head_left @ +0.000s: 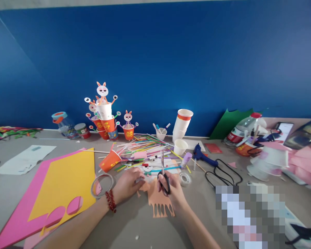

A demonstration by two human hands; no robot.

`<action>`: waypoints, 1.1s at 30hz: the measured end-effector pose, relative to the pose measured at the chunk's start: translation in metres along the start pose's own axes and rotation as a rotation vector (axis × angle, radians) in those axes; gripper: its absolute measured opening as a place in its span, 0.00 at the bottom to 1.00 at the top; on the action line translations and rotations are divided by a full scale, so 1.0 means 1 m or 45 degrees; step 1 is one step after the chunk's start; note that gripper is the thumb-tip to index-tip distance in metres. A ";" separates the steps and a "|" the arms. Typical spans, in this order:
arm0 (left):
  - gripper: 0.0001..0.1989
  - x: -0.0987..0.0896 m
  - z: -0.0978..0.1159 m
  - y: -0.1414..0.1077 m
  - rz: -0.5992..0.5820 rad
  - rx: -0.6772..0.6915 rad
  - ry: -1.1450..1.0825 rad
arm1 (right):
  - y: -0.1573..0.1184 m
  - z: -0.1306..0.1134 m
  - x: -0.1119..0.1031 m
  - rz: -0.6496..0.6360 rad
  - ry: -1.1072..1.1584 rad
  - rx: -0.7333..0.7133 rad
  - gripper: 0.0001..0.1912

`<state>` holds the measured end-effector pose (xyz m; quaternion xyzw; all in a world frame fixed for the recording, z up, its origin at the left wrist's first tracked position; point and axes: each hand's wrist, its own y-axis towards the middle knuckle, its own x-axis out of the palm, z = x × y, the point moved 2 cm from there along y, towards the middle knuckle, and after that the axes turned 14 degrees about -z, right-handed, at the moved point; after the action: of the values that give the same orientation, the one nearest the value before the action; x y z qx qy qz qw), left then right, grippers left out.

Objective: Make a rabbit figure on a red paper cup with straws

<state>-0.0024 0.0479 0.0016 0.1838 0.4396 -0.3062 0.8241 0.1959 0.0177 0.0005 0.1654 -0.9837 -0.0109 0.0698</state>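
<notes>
Gripping metal scissors (163,166) — peach paper (154,196), oval slots.

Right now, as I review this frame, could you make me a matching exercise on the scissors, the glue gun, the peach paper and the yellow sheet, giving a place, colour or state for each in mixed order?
Column one:
1. Scissors
2. Glue gun
3. Peach paper
4. Yellow sheet

Column two:
A. Lying on top of a pink sheet
B. Near edge cut into prongs
C. Held in the right hand, blades pointing away from the person
D. Blue

Right pairs: 1-C, 2-D, 3-B, 4-A
</notes>
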 end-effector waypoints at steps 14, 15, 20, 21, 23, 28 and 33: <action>0.12 0.001 0.007 -0.001 0.046 -0.056 0.021 | 0.001 -0.003 0.006 -0.033 -0.021 0.009 0.23; 0.13 -0.002 0.006 -0.001 0.083 -0.081 -0.028 | 0.002 -0.002 0.006 -0.028 -0.016 0.013 0.23; 0.14 -0.009 0.000 -0.004 0.278 -0.129 -0.542 | 0.004 0.006 0.006 0.023 0.012 0.036 0.20; 0.14 -0.008 0.000 -0.005 0.281 -0.139 -0.668 | 0.004 0.007 0.006 0.025 -0.004 0.035 0.19; 0.15 -0.004 0.002 -0.006 0.246 -0.142 -0.882 | 0.004 0.007 0.007 0.014 -0.020 0.032 0.16; 0.19 0.003 0.014 -0.007 0.057 -0.099 -1.138 | 0.001 0.000 0.010 -0.018 0.024 0.022 0.12; 0.20 0.005 0.021 -0.009 0.047 -0.151 -1.298 | -0.002 -0.002 0.014 -0.052 -0.017 0.035 0.11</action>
<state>0.0064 0.0279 0.0089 -0.0283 -0.0046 -0.3168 0.9481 0.1839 0.0110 0.0042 0.1862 -0.9806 0.0002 0.0606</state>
